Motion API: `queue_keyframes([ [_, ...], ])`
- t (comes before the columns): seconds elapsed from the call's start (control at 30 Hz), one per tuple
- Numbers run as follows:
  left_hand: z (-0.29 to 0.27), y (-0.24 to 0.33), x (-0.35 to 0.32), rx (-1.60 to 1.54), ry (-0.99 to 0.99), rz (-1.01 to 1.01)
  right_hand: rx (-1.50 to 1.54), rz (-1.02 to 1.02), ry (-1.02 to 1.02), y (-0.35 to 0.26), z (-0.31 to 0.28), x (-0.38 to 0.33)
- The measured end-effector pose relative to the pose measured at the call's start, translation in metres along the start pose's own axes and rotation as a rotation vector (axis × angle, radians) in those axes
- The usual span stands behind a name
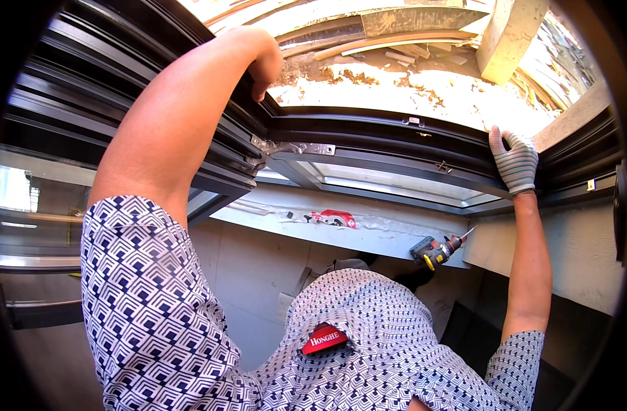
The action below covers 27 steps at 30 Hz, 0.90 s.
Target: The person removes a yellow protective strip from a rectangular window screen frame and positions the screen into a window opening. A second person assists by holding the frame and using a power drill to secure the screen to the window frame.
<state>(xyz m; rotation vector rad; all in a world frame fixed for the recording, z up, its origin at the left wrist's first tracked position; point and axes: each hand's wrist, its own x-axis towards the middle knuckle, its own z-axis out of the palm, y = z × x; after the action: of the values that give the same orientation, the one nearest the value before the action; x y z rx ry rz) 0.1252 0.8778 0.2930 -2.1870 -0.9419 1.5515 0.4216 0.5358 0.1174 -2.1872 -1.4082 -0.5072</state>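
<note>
On the sill (368,240) below the black frame (368,130) lies a drill (438,252).

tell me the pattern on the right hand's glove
Thin darker stripes on the pale glove, best seen in the head view.

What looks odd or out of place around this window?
The drill lies right at the edge of the white sill, where it might get knocked off. A red scrap also litters it. Nothing looks clearly damaged.
</note>
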Motion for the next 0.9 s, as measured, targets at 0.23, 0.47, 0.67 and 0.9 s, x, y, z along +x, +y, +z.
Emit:
queue_keyframes([
  [0.23,0.000,0.001,-0.006,-0.005,0.010,-0.018,0.006,-0.005,0.004,0.001,0.001,0.000],
  [0.47,0.002,-0.001,0.007,-0.080,-0.067,-0.069,-0.015,-0.026,0.027,0.003,0.001,0.000],
  [0.67,0.002,-0.002,0.011,-0.028,-0.066,-0.043,-0.003,-0.008,0.008,0.002,0.002,-0.001],
  [0.9,0.002,-0.003,0.014,-0.057,-0.073,-0.039,0.010,0.006,0.003,0.004,0.002,-0.001],
])
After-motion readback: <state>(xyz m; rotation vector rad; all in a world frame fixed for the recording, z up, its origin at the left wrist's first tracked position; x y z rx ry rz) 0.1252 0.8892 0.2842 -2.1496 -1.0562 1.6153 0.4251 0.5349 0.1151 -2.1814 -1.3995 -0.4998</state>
